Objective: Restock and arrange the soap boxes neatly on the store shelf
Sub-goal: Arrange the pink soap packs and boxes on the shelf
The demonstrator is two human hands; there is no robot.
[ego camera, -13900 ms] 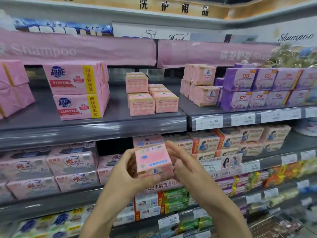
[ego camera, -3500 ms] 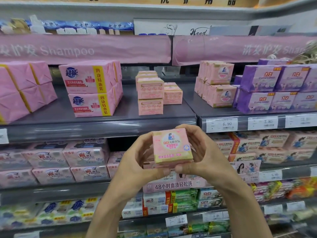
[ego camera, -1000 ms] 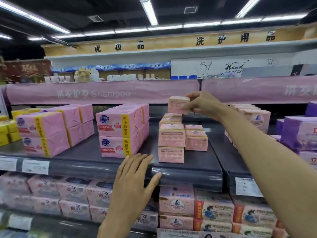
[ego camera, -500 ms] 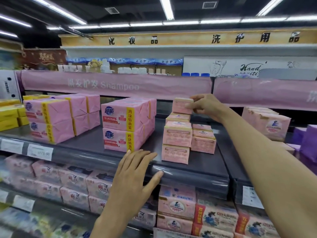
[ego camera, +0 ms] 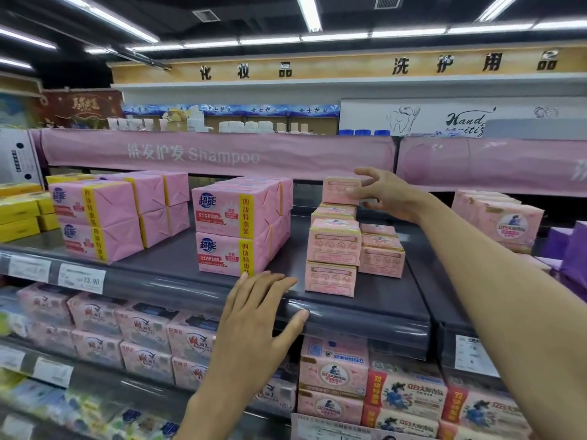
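A small pink soap box (ego camera: 337,189) sits on top of the rear stack of pink soap boxes (ego camera: 333,249) on the grey upper shelf (ego camera: 365,309). My right hand (ego camera: 386,193) reaches in from the right; its thumb and fingertips touch the box's right side, with the fingers spread and loose. A lower, shorter stack (ego camera: 381,254) stands just right of the tall one. My left hand (ego camera: 259,315) lies flat with straight fingers on the shelf's front lip, holding nothing.
Large pink four-packs (ego camera: 235,230) stand left of the stacks, with more pink packs (ego camera: 101,217) and yellow packs (ego camera: 19,211) further left. Pink boxes (ego camera: 505,220) and purple boxes (ego camera: 571,249) fill the right bay. A pink shampoo banner (ego camera: 222,154) hangs above. Lower shelves are full.
The box I held in both hands has gone up onto the rear stack. Over the last half second my right fingers have loosened and spread at the box; my left hand has stayed on the shelf lip.
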